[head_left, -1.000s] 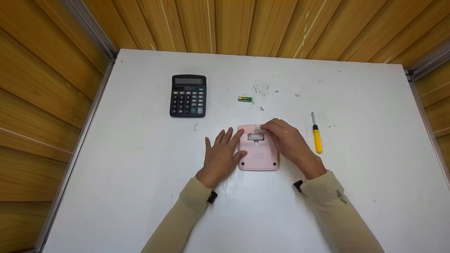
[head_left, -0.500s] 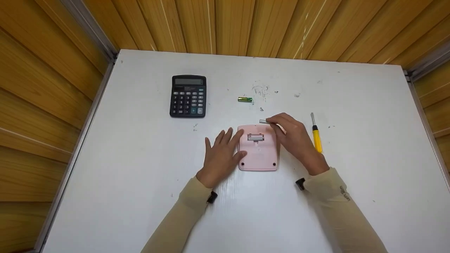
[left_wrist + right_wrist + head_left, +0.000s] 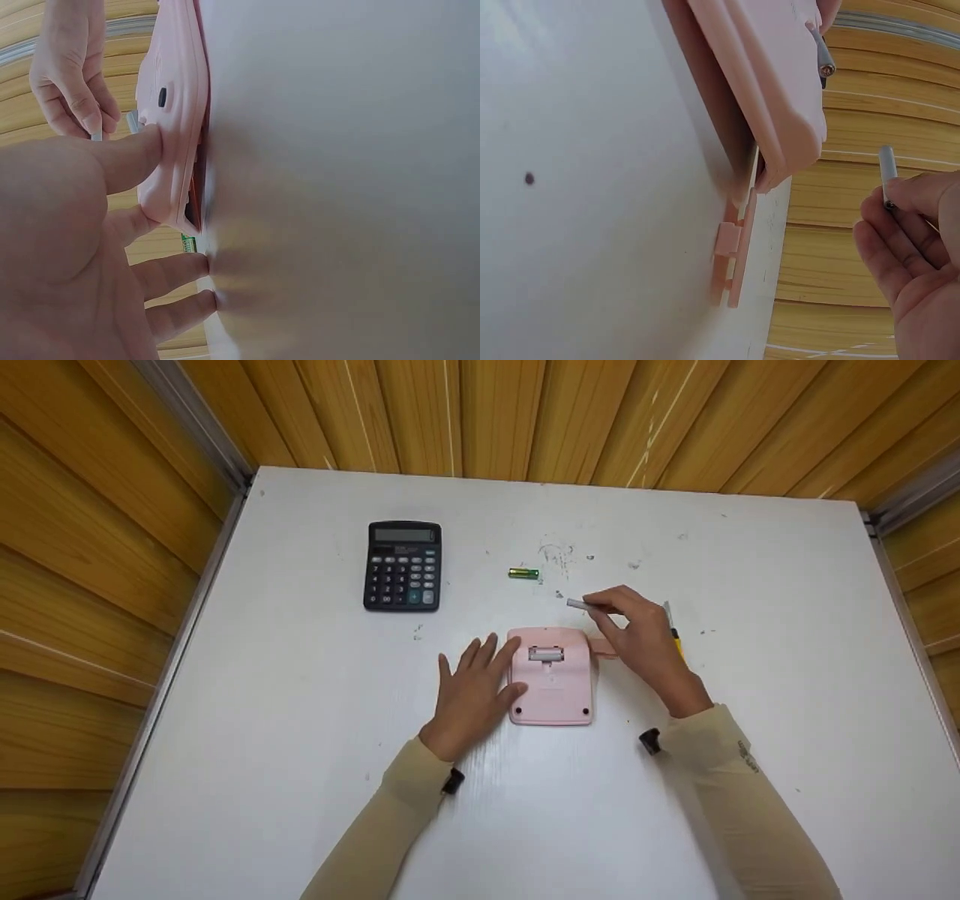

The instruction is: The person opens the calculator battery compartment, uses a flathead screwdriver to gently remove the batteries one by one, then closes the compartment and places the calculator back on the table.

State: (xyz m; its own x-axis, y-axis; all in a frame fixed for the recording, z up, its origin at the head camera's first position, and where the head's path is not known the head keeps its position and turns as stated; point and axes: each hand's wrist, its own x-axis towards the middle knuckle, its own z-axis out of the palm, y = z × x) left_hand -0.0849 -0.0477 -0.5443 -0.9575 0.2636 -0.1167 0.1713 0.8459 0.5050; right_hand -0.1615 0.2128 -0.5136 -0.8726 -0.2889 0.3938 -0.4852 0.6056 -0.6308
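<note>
A pink calculator (image 3: 553, 686) lies face down on the white table, its battery bay uncovered. One grey battery (image 3: 547, 655) shows in the bay; in the right wrist view its end (image 3: 826, 67) sticks up above the pink back. My left hand (image 3: 469, 697) rests at the calculator's left side with fingers spread, thumb on the back and index fingertip at the edge. Above the calculator's top right corner, my right hand (image 3: 641, 637) pinches another grey battery (image 3: 887, 169) between thumb and fingers. The pink battery cover (image 3: 739, 251) lies beside the calculator, partly hidden by this hand in the head view.
A black calculator (image 3: 403, 566) lies face up at the back left. Behind the pink one is a green battery (image 3: 523, 574). A yellow-handled screwdriver (image 3: 678, 646) is mostly hidden by my right hand. Wood-patterned panels (image 3: 495, 420) stand beyond the table's back edge.
My right hand has lifted the pinched battery away from the bay, up and to the right past the calculator's top edge. The cover has come into view. The left hand stays put.
</note>
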